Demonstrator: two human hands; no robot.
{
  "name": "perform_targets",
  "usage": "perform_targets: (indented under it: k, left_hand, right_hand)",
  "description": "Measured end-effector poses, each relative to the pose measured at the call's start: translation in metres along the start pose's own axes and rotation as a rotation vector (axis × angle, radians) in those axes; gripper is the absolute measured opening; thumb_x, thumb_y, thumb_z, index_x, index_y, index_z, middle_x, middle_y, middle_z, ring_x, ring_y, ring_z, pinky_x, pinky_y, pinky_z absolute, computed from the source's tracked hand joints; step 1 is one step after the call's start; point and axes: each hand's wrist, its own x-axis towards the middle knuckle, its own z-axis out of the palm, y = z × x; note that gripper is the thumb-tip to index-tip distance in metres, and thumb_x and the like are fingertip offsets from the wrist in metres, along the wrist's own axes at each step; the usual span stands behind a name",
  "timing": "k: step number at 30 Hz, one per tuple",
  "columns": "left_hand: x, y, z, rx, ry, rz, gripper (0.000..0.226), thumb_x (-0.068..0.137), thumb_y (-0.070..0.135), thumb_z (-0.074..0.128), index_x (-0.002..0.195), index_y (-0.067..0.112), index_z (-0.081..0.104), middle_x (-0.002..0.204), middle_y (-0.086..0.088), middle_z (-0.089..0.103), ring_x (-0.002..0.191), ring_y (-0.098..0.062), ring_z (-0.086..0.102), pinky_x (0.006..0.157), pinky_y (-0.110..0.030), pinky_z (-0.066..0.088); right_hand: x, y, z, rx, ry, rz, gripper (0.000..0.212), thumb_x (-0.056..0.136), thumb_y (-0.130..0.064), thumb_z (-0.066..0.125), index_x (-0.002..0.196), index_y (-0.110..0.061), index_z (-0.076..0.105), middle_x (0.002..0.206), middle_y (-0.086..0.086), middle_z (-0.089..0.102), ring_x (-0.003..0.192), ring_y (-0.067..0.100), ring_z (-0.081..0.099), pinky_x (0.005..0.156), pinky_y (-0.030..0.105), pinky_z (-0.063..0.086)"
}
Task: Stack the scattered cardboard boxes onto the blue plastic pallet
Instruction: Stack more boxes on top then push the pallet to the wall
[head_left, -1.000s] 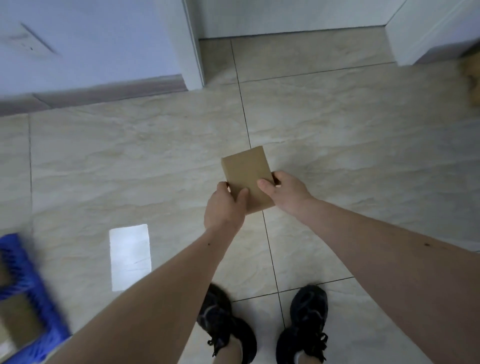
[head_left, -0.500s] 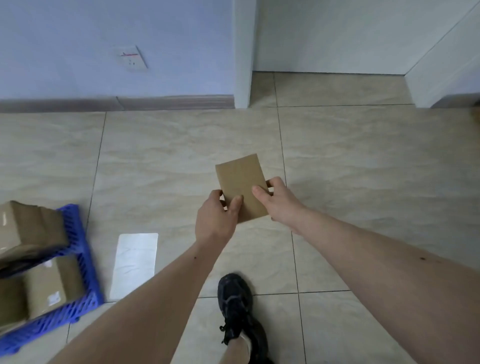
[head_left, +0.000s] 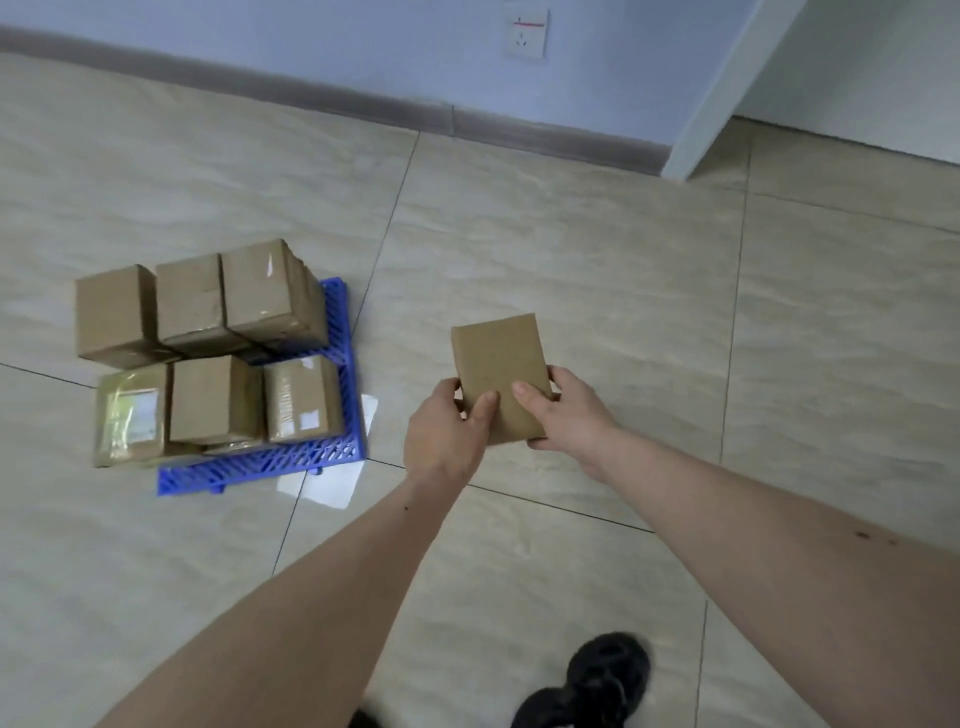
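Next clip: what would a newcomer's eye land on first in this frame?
First the flat cardboard box held mid-frame above the tiled floor, the left hand and right hand gripping its near corners. Then, to the left, the blue pallet on the floor, already crowded with stacked boxes. A black shoe shows at the bottom edge.

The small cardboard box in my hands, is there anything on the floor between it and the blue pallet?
Nothing visible. The small cardboard box is held in the left hand and right hand, and only bare tile floor lies between it and the blue pallet. The pallet is already crowded with stacked boxes, so free space looks limited.
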Motion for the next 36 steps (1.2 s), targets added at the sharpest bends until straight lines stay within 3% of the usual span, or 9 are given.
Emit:
perform_targets:
  k: [7, 14, 17, 22, 27, 31, 36]
  left_hand:
    - [0.031, -0.092, -0.111, 0.022, -0.025, -0.04, 0.048, 0.085, 0.043, 0.062, 0.125, 0.018, 0.053, 0.115, -0.001, 0.066, 0.104, -0.022, 0.062, 0.09, -0.038, 0.05]
    - [0.087, -0.171, -0.182, 0.172, -0.097, -0.04, 0.026, 0.087, 0.034, 0.061, 0.102, 0.014, 0.064, 0.106, -0.013, 0.061, 0.097, -0.028, 0.059, 0.075, -0.03, 0.044]
    - [0.108, -0.189, -0.189, 0.187, -0.071, -0.097, 0.025, 0.087, 0.033, 0.062, 0.091, 0.008, 0.063, 0.097, -0.014, 0.063, 0.088, -0.029, 0.059, 0.069, -0.03, 0.042]
    - [0.139, -0.211, -0.197, 0.118, 0.054, -0.215, 0.035, 0.085, 0.032, 0.069, 0.113, 0.013, 0.058, 0.103, -0.002, 0.066, 0.091, -0.02, 0.059, 0.074, -0.029, 0.044]
    - [0.164, -0.233, -0.19, 0.127, 0.088, -0.265, 0.028, 0.088, 0.029, 0.064, 0.111, 0.014, 0.059, 0.11, -0.006, 0.062, 0.1, -0.024, 0.059, 0.081, -0.035, 0.05]
    - [0.179, -0.251, -0.186, 0.166, 0.076, -0.283, 0.023, 0.09, 0.029, 0.062, 0.105, 0.012, 0.065, 0.11, -0.009, 0.059, 0.096, -0.027, 0.059, 0.079, -0.036, 0.051]
    - [0.186, -0.265, -0.184, 0.188, 0.074, -0.249, 0.028, 0.092, 0.031, 0.059, 0.114, 0.016, 0.063, 0.111, -0.006, 0.064, 0.101, -0.025, 0.06, 0.08, -0.033, 0.049]
  right_hand:
    - [0.001, -0.018, 0.148, 0.014, -0.017, 0.016, 0.031, 0.093, -0.033, 0.06, 0.122, -0.025, 0.053, 0.117, 0.004, 0.06, 0.106, 0.025, 0.062, 0.082, 0.044, 0.059]
    - [0.03, -0.017, 0.27, 0.078, -0.005, 0.092, 0.024, 0.094, -0.03, 0.06, 0.116, -0.021, 0.055, 0.117, 0.006, 0.061, 0.103, 0.027, 0.064, 0.079, 0.045, 0.059]
    - [0.05, -0.016, 0.299, 0.049, -0.006, 0.119, 0.018, 0.093, -0.03, 0.06, 0.109, -0.023, 0.052, 0.115, 0.006, 0.059, 0.104, 0.028, 0.062, 0.08, 0.048, 0.059]
    - [0.089, -0.019, 0.335, 0.021, -0.024, 0.128, 0.026, 0.094, -0.027, 0.059, 0.118, -0.017, 0.055, 0.102, 0.003, 0.06, 0.099, 0.031, 0.065, 0.081, 0.05, 0.058]
    - [0.117, -0.011, 0.364, -0.012, -0.034, 0.158, 0.031, 0.096, -0.027, 0.056, 0.125, -0.017, 0.051, 0.108, 0.001, 0.059, 0.1, 0.028, 0.064, 0.082, 0.046, 0.058]
    - [0.135, 0.0, 0.38, -0.04, -0.032, 0.175, 0.034, 0.097, -0.028, 0.054, 0.13, -0.018, 0.048, 0.116, 0.002, 0.058, 0.105, 0.029, 0.062, 0.087, 0.047, 0.056]
    - [0.149, 0.012, 0.393, -0.045, -0.015, 0.174, 0.036, 0.098, -0.027, 0.051, 0.133, -0.019, 0.046, 0.118, 0.0, 0.057, 0.108, 0.028, 0.061, 0.095, 0.049, 0.051]
